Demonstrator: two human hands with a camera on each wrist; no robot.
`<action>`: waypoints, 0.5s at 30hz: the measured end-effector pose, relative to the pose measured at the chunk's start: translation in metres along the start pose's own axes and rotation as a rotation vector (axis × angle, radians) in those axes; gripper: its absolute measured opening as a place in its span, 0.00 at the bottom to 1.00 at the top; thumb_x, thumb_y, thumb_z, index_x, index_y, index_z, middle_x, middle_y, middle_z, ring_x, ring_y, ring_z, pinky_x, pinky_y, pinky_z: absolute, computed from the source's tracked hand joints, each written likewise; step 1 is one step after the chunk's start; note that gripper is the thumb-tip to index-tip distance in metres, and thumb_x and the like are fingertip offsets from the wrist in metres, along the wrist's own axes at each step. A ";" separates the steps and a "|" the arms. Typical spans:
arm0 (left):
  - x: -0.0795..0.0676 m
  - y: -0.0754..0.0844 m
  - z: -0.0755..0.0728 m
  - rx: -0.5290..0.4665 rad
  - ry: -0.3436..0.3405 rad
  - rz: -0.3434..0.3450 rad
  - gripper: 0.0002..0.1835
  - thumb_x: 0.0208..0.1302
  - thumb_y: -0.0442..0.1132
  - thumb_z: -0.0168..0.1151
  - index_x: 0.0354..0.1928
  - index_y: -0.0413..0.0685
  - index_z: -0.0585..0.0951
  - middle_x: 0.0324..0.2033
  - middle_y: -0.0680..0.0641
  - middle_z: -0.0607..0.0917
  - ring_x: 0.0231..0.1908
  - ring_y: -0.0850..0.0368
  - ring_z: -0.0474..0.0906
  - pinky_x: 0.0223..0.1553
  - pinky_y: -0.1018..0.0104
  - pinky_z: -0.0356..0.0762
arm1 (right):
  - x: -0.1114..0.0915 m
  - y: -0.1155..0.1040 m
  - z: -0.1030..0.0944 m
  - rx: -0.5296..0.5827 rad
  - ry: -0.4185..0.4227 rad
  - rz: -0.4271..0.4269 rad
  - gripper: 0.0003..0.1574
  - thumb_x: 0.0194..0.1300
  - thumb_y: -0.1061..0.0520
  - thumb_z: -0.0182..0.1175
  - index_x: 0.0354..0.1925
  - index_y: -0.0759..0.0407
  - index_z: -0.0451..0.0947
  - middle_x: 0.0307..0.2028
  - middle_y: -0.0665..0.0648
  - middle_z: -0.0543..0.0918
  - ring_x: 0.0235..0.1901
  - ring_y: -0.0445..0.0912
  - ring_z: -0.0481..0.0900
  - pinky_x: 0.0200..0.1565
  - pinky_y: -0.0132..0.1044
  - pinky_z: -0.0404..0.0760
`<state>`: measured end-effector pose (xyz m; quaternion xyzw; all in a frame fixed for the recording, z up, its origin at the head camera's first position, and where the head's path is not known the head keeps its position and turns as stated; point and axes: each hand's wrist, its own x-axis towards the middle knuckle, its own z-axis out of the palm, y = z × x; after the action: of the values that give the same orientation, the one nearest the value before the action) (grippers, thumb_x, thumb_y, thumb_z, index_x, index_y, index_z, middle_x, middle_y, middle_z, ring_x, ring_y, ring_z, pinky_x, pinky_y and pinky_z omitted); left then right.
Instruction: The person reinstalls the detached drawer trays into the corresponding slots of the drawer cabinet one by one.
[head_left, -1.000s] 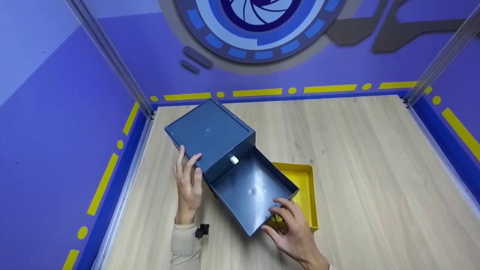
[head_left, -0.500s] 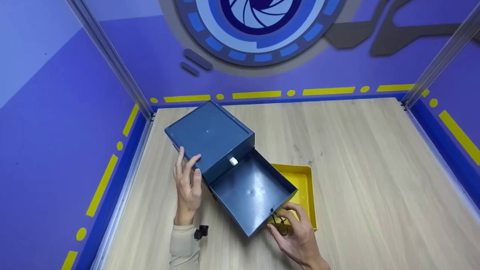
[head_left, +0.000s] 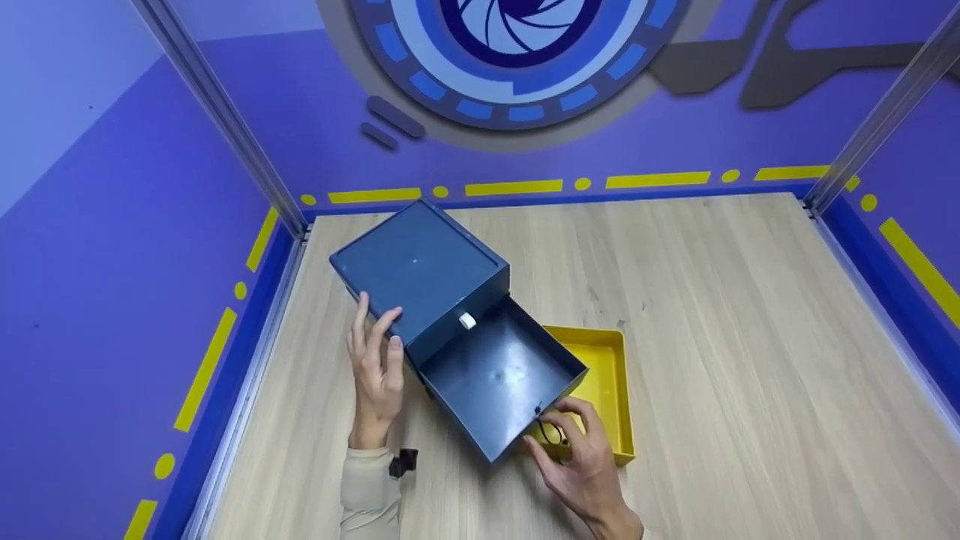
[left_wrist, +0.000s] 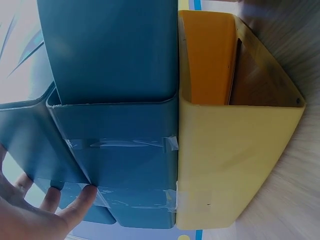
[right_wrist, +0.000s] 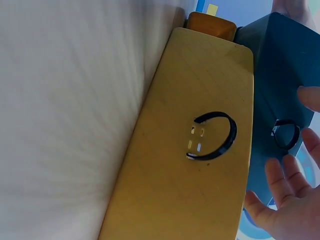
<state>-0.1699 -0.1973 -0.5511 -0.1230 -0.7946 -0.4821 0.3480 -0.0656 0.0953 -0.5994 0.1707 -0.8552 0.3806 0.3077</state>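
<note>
A stack of dark blue drawer units stands turned at an angle, its top drawer closed with a white pull tab. Below it, a blue drawer is pulled partly out and holds nothing; a black loop handle sticks out of its front. My left hand rests with spread fingers against the side of the stack. At the open blue drawer's front is my right hand, fingers slightly bent and touching near the loop. Lowest, a yellow drawer also stands pulled out, partly hidden under the blue one.
The yellow drawer's front carries its own black loop handle. Clear tape runs along the side of the blue units. A wooden tabletop lies beneath, with blue-purple panels and metal posts at its back and sides.
The open blue drawer has slid slightly inward, toward the stack. My right hand drew back a little from its front, then came up against it again. The left hand has stayed in place.
</note>
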 end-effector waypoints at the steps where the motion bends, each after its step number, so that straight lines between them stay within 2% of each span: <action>1: 0.000 0.000 0.000 0.001 -0.001 0.003 0.23 0.71 0.31 0.51 0.66 0.45 0.82 0.82 0.31 0.59 0.80 0.29 0.54 0.74 0.23 0.49 | 0.000 0.000 0.001 0.007 0.004 -0.002 0.25 0.49 0.56 0.85 0.44 0.51 0.85 0.51 0.53 0.81 0.51 0.43 0.81 0.58 0.24 0.74; 10: 0.000 -0.001 0.000 -0.015 0.015 0.003 0.23 0.72 0.34 0.51 0.64 0.45 0.83 0.81 0.32 0.60 0.80 0.31 0.55 0.75 0.27 0.48 | 0.005 -0.001 0.011 0.033 0.045 -0.032 0.26 0.46 0.59 0.85 0.44 0.54 0.85 0.51 0.55 0.82 0.49 0.47 0.81 0.57 0.30 0.75; 15: 0.000 -0.001 0.001 -0.018 0.019 0.010 0.23 0.70 0.32 0.52 0.64 0.44 0.83 0.81 0.31 0.60 0.80 0.29 0.55 0.74 0.26 0.49 | 0.006 -0.002 0.015 0.023 0.016 0.018 0.24 0.50 0.56 0.84 0.44 0.54 0.85 0.52 0.55 0.81 0.51 0.47 0.80 0.58 0.33 0.75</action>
<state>-0.1707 -0.1972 -0.5522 -0.1255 -0.7864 -0.4886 0.3565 -0.0754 0.0828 -0.6022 0.1635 -0.8498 0.3945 0.3090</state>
